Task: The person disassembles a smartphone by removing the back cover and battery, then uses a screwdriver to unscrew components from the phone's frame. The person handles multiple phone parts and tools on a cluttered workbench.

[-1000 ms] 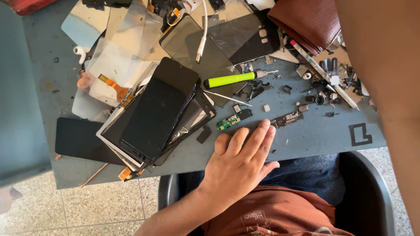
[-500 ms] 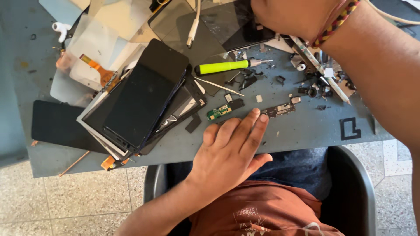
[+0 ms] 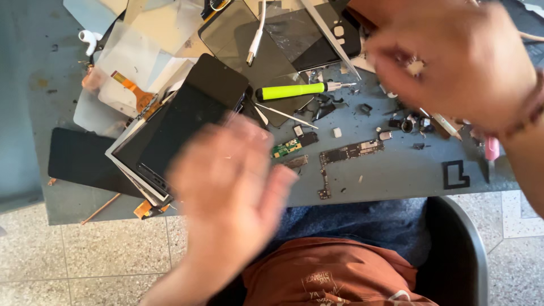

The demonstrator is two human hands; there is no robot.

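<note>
The fingers (image 3: 258, 141) of the left hand (image 3: 226, 192) are spread and released, grasping nothing; the hand is motion-blurred and hangs over the near edge of the grey tabletop (image 3: 396, 170). Just beyond its fingertips lie a small green circuit board (image 3: 285, 148) and a long dark L-shaped phone logic board (image 3: 345, 156), both flat on the surface and untouched.

The right hand (image 3: 453, 56) is also blurred, above the far right of the tabletop; its fingers curl loosely, but whether they pinch anything cannot be told. Below it sits a scatter of small dark phone parts (image 3: 405, 122).

To the left, a stack of black glass phone screens (image 3: 175, 130) leans across the clutter, with a lime-green-handled screwdriver (image 3: 297, 89) beyond the boards.

This looks like a pause between picks in phone disassembly, both hands in transit. Lifting such a thin board would call for a careful fingertip pinch at its edges.
</note>
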